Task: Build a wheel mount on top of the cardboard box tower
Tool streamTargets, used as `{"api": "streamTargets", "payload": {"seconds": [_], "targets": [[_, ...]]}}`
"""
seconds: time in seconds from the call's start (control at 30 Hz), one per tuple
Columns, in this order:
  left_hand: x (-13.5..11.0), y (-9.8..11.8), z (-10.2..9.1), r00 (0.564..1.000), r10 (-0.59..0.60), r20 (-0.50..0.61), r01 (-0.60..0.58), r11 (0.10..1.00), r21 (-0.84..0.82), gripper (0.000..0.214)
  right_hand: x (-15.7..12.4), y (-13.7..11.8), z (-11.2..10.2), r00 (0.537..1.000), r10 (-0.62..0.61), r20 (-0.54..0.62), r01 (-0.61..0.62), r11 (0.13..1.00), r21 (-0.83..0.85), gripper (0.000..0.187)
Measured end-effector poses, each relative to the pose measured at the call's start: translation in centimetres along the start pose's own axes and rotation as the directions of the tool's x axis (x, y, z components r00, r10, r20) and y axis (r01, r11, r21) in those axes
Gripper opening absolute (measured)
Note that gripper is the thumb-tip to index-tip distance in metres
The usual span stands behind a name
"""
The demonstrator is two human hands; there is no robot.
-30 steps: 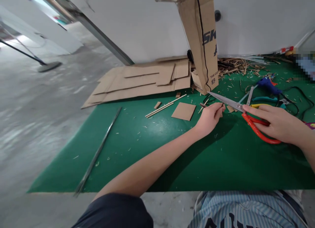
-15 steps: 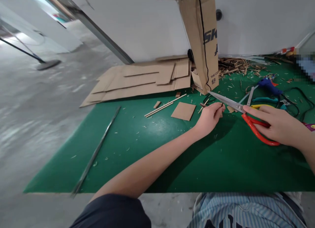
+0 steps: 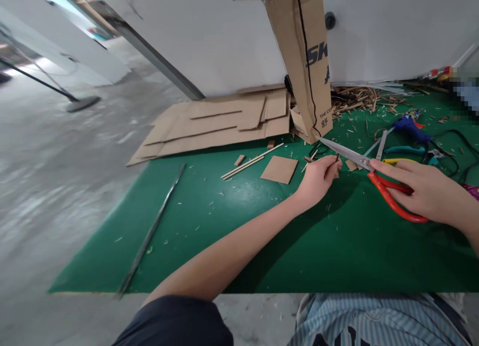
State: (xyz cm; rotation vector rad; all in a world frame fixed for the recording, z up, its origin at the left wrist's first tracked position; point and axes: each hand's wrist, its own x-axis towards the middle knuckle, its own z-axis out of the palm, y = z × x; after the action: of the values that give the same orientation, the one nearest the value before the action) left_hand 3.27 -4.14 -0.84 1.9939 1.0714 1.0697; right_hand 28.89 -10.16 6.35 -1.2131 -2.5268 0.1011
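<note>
Looks mid-way, prob. at trimming. The person's L hand [image 3: 319,180] pinches a small dark bit [image 3: 338,157] betw. thumb & fingertips; R hand [image 3: 426,186] has fingers wrapped round the red grips of the scissors [image 3: 363,161], blade tip pointing past the L fingertips. Can't tell if the blade touches the bit, nor how wide the grips are spread.

Prob. done: card square [image 3: 280,169], lying flat just L of the L fingers; sticks [image 3: 252,161] a bit further L, w/ a small block [image 3: 239,160] beside. Sheets [image 3: 224,116] lie stacked well beyond.

Left, at a guess: finishing the bit. Glue gun [image 3: 409,129] lies beyond the R fingers, not in hand. Square, sticks & block lie separate, unjoined. Total pcs needed: can't tell.
</note>
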Motion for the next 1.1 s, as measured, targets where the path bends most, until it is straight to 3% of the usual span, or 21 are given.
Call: {"api": "streamTargets", "payload": {"seconds": [0.13, 0.27, 0.33, 0.4, 0.47, 0.53, 0.73, 0.87, 1.03, 1.1], "targets": [[0.0, 0.0, -0.1, 1.0, 0.019, -0.012, -0.019, 1.0, -0.005, 0.023, -0.1, 0.0, 0.1, 0.997, 0.021, -0.08, -0.019, 0.999, 0.028, 0.06], [0.1, 0.2, -0.2, 1.0, 0.014, -0.008, -0.013, 0.998, 0.059, 0.025, -0.2, 0.1, 0.0, 1.0, 0.006, -0.003, -0.006, 1.0, 0.023, 0.055], [0.1, 0.2, -0.2, 1.0, 0.0, -0.007, 0.0, 0.998, 0.069, 0.025, -0.3, 0.1, -0.1, 0.987, 0.062, -0.151, -0.049, 0.995, 0.086, 0.057], [0.1, 0.2, -0.2, 1.0, -0.013, -0.009, 0.014, 0.998, 0.066, 0.025, -0.4, 0.1, 0.0, 0.927, 0.175, -0.333, -0.104, 0.97, 0.22, 0.063], [0.1, 0.3, -0.2, 1.0, -0.023, -0.02, 0.024, 0.997, 0.068, 0.025, -0.3, 0.1, 0.2, 0.871, 0.294, -0.393, -0.164, 0.929, 0.33, 0.065], [0.2, 0.4, -0.2, 0.998, -0.05, -0.036, 0.052, 0.997, 0.061, 0.025, 0.2, 0.2, 0.6, 0.861, 0.384, -0.335, -0.264, 0.899, 0.35, 0.065], [0.1, 0.9, -0.3, 0.982, -0.185, -0.041, 0.186, 0.982, 0.019, 0.014, 2.4, 0.7, 2.7, 0.81, 0.585, 0.021, -0.549, 0.746, 0.378, 0.07], [0.1, 1.0, 0.0, 0.972, -0.219, -0.088, 0.226, 0.971, 0.08, 0.021, 4.7, 1.2, 3.8, 0.789, 0.587, 0.184, -0.6, 0.668, 0.44, 0.076], [0.4, 1.8, -0.4, 0.981, -0.173, -0.086, 0.188, 0.957, 0.221, 0.022, 8.9, 1.5, 3.4, 0.716, 0.618, 0.326, -0.642, 0.397, 0.656, 0.077], [0.7, 2.6, -1.0, 0.984, -0.172, -0.047, 0.178, 0.935, 0.306, 0.023, 10.7, 1.9, 3.2, 0.709, 0.606, 0.36, -0.653, 0.371, 0.661, 0.078]]}}
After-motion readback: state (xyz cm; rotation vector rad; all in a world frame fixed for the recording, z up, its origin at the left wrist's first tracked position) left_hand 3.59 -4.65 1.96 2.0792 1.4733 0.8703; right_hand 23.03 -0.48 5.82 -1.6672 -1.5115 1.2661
